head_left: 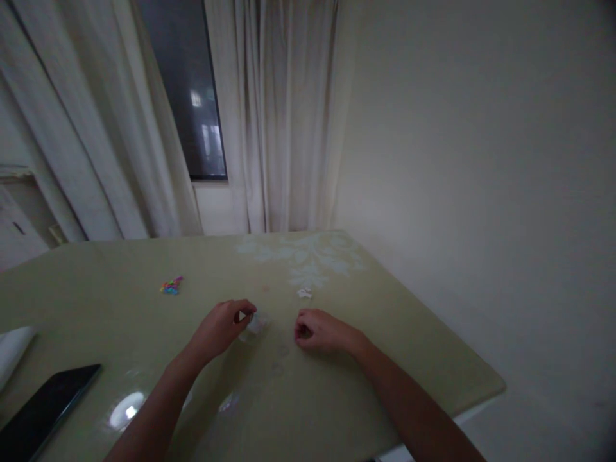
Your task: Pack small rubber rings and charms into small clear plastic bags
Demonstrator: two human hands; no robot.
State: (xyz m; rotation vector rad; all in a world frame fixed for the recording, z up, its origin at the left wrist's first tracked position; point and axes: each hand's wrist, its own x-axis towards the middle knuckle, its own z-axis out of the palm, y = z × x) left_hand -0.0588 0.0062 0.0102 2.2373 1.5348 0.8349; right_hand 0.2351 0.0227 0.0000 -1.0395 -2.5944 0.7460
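My left hand pinches the edge of a small clear plastic bag above the table. What the bag contains, if anything, is too faint to make out. To the right, my right hand is closed with its fingertips curled together near the tabletop; whatever they hold is hidden. Just beyond that hand lies a little white piece, too small to name. Farther left, a cluster of small multicoloured pieces rests on the table.
A pale green table with a white floral pattern spans the view. At lower left lies a dark flat device, and a white object is beside it. Curtains and a window stand behind; a wall borders the right.
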